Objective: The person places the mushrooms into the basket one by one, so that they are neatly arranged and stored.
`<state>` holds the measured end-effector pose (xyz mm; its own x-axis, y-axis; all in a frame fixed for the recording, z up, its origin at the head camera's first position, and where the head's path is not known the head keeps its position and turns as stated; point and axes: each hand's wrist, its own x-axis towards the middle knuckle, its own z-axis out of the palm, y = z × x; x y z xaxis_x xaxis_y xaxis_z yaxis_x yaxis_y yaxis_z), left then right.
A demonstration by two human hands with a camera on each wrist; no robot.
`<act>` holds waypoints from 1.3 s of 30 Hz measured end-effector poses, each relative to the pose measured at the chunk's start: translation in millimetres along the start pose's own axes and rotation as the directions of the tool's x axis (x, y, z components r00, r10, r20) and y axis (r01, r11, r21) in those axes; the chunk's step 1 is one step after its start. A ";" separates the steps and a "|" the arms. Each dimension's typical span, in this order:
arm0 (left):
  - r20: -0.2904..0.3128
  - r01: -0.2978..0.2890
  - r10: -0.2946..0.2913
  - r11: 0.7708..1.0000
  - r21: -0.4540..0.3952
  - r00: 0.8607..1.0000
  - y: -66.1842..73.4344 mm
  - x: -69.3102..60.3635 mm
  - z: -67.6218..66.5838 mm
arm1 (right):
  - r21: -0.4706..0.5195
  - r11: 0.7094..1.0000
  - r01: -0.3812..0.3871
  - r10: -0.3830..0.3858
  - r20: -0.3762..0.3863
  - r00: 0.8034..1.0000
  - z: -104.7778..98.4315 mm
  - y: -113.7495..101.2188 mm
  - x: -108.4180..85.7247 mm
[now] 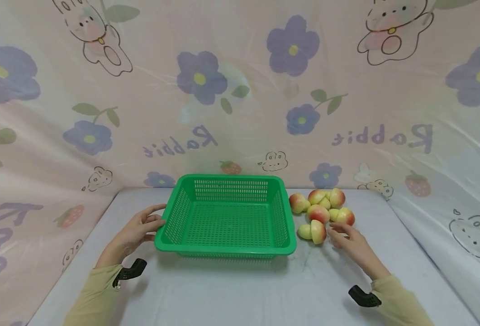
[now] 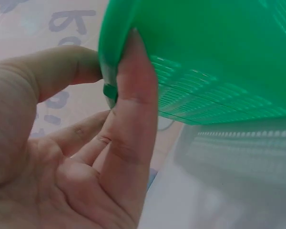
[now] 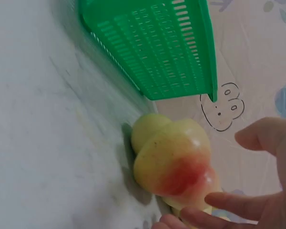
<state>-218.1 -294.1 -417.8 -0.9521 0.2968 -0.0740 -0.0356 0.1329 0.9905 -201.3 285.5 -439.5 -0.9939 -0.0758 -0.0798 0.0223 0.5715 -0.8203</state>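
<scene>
Pale yellow sleeves (image 1: 93,294), two: near side of the desk (image 1: 223,299), each with a black clip (image 1: 131,270) at the wrist.
Right hand (image 1: 347,242): near right, fingers loosely bent and apart, nothing seen in its grasp; just beside the nearest fruit (image 1: 318,232), contact uncertain.
Left hand (image 1: 138,231): thumb and fingers pinching the left rim of the green plastic basket (image 1: 225,250), presumably to steady it.
Basket: middle of the desk, probably for easy reach from either side; mouth upward, long axis left to right.
Nearest fruit: right of the basket, red side facing right, pale green lobe left, long axis roughly left to right; one piece or two touching, cannot tell.
Other fruit (image 1: 318,213): loose cluster just beyond, seemingly grouped for a short reach.
Printed cloth (image 1: 248,122): far side, hanging as backdrop.
</scene>
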 end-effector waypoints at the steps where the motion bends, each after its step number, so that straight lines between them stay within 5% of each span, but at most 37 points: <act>1: 0.001 0.003 -0.003 1.000 -0.012 1.000 -0.2 0.0 0.2 | 0.013 1.000 -0.015 0.015 0.008 1.000 1.6 0.3 -0.3; 17: 0.008 0.047 -0.047 0.996 -0.075 0.999 -0.1 4.4 -4.1 | 0.218 0.969 -0.120 0.115 0.034 0.993 10.6 2.4 10.4; 39: 0.001 0.071 -0.072 0.992 -0.106 0.997 0.6 2.3 -1.4 | 0.055 0.979 -0.198 0.199 -0.002 0.980 23.8 -7.8 25.7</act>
<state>-220.7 -294.6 -417.3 -0.9468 0.2874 -0.1449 -0.1352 0.0532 0.9894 -224.5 259.6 -448.7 -0.9698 0.0407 -0.2403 0.2249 0.5296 -0.8179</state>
